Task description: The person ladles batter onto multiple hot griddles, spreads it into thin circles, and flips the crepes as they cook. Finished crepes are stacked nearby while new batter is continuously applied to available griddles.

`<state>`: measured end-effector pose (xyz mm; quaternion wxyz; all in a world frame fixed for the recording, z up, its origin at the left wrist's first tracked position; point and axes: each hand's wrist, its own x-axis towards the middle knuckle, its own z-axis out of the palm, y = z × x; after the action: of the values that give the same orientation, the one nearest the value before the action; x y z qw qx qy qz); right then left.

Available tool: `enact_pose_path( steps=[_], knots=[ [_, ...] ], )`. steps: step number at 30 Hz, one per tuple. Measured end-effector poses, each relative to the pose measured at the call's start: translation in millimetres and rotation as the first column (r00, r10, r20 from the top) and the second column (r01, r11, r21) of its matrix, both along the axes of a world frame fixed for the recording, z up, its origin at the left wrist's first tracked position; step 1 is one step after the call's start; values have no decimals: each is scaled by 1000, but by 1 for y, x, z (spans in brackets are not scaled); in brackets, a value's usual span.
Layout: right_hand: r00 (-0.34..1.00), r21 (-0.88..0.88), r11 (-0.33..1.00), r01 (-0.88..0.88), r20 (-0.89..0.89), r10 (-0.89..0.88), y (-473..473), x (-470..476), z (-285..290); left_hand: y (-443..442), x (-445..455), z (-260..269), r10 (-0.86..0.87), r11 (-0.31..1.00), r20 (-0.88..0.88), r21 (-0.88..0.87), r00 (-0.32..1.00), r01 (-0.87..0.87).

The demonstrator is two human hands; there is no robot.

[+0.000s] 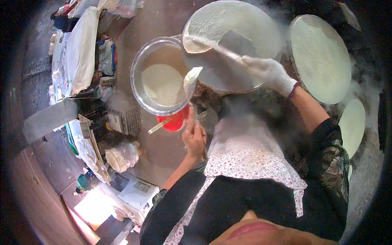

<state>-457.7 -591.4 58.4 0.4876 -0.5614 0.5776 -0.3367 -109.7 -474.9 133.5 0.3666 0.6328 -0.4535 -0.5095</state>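
My right hand (268, 72), in a white knitted glove, grips a pale stick-like spreader (225, 52). The far end of this tool lies over batter (235, 18) spread in a curved band on a large round griddle (217, 72). Part of the griddle's grey surface shows bare below the band. My bare left hand (194, 134) is closed on the handle of a ladle. Whitish batter coats the ladle bowl (190, 81), held at the right rim of a metal basin (134, 78). Pale liquid batter (162, 84) lies inside that basin.
Right of the griddle, two more batter-covered round plates (320, 58) (353, 128) stand in steam. A red container (176, 121) with a flat stick (157, 126) sits below the basin. Further left are a wire crate (124, 122), a plastic-wrapped bundle (122, 156) and cloth-covered tables (82, 52).
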Motion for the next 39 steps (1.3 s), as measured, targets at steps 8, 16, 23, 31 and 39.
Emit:
enact_pose_path(
  steps=[8,16,23,31,39],
  knots=[
    [970,-24,994,-108,-224,100,-23,17,0,-2,7,-3,-12,997,53,72,999,8],
    [959,31,997,71,-275,-60,-69,13,35,-116,22,-21,6,989,197,-145,980,23],
    [846,-103,971,-215,-516,133,-3,-2,20,-176,0,-38,-44,983,143,-170,989,68],
    [816,-251,947,-202,-578,21,-16,7,-1,-113,12,-41,-56,994,236,-73,970,75],
    [764,-234,942,-242,-645,36,73,-13,13,-54,52,-31,-220,968,347,-36,912,247]
  ],
)
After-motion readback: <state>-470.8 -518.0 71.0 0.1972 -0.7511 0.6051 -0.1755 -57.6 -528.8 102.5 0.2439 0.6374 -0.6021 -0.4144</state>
